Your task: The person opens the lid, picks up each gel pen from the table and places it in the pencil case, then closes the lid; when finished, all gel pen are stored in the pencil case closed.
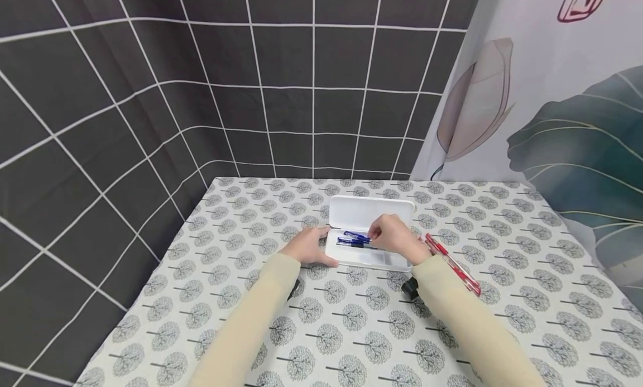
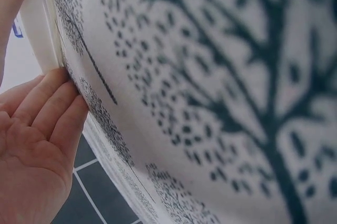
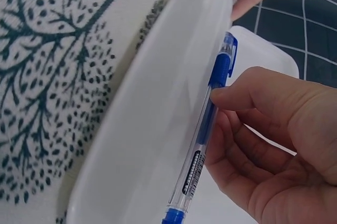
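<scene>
A white pencil case (image 1: 369, 258) lies opened out on the table, its lid (image 1: 351, 210) laid back on the far side. My left hand (image 1: 308, 245) holds the case's left end, thumb and fingers spread along it; in the left wrist view those fingers (image 2: 50, 100) touch its outer wall. Over the tray, my right hand (image 1: 394, 237) pinches a clear-barrelled blue pen (image 3: 202, 129) between thumb and fingers, as the right wrist view shows. Blue pens (image 1: 353, 240) are in the left part of the tray; how many is hard to tell.
Red pens (image 1: 454, 264) lie on the patterned tablecloth (image 1: 351, 314) beside my right forearm. A dark grid-patterned curtain (image 1: 281, 108) stands behind and to the left, a pale leaf-print curtain (image 1: 552, 124) to the right. Small black devices (image 1: 410, 288) sit under the wrists.
</scene>
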`<state>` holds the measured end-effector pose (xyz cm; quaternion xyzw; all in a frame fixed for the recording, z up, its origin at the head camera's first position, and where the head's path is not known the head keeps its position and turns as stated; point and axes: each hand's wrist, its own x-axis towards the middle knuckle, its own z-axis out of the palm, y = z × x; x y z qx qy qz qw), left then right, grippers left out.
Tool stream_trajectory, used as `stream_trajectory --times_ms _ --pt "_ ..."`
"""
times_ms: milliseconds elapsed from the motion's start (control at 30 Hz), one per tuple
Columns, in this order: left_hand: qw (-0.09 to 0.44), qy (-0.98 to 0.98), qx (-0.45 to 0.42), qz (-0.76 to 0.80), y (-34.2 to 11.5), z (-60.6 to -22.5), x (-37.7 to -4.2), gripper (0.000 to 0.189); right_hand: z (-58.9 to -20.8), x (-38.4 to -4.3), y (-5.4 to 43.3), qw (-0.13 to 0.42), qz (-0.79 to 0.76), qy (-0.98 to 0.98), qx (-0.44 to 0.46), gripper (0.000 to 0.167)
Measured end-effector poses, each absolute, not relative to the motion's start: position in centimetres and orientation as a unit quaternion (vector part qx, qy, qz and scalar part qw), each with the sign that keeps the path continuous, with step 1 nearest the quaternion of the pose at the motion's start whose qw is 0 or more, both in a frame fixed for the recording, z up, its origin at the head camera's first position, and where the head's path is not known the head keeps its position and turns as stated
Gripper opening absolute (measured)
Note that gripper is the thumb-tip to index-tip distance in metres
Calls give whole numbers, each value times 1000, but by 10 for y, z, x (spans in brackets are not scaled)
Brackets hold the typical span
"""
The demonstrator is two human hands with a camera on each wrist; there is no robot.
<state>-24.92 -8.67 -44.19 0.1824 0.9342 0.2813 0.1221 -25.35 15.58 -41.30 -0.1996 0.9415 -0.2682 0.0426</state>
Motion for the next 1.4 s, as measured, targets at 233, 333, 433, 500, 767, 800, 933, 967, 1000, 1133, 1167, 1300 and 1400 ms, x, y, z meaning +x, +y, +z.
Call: stream_trajectory --times_ms 233,333,433,500,767,800,933,967,1000,1133,1167,1300,1400 --pt "126 932 179 288 -85 -443 -247 105 -418 -255 150 42 -258 946 -192 14" --pt "126 932 180 288 -85 -443 -246 104 -420 -256 148 40 -251 948 -190 15" --pt "125 932 183 288 -85 -444 -247 101 -421 -257 146 37 -241 950 -193 17" --pt "123 932 186 286 -85 -445 -247 100 -421 -257 145 38 -239 951 -191 18" --pt "122 932 188 286 -85 -446 -248 103 -419 -253 141 20 -244 950 -194 27" --pt "123 932 187 286 -85 -446 -248 104 -418 -252 141 18 -245 950 -193 27" --pt "125 932 183 287 -85 -447 -249 107 -419 -251 140 9 -244 952 -186 27" --pt "125 932 182 288 -85 -447 -249 107 -419 -251 141 15 -247 952 -177 28" --pt "124 932 182 289 -85 -448 -249 108 -419 -251 141 13 -247 953 -175 27" --pt "124 932 180 289 -85 -448 -250 108 -415 -249 142 2 -251 953 -172 25" --pt "123 932 180 288 -85 -448 -250 108 -413 -248 142 -1 -252 952 -171 24" --pt "126 934 175 286 -86 -445 -249 109 -409 -247 141 -19 -253 951 -178 23" --pt "128 934 173 286 -86 -443 -249 109 -407 -246 141 -23 -256 950 -179 23"
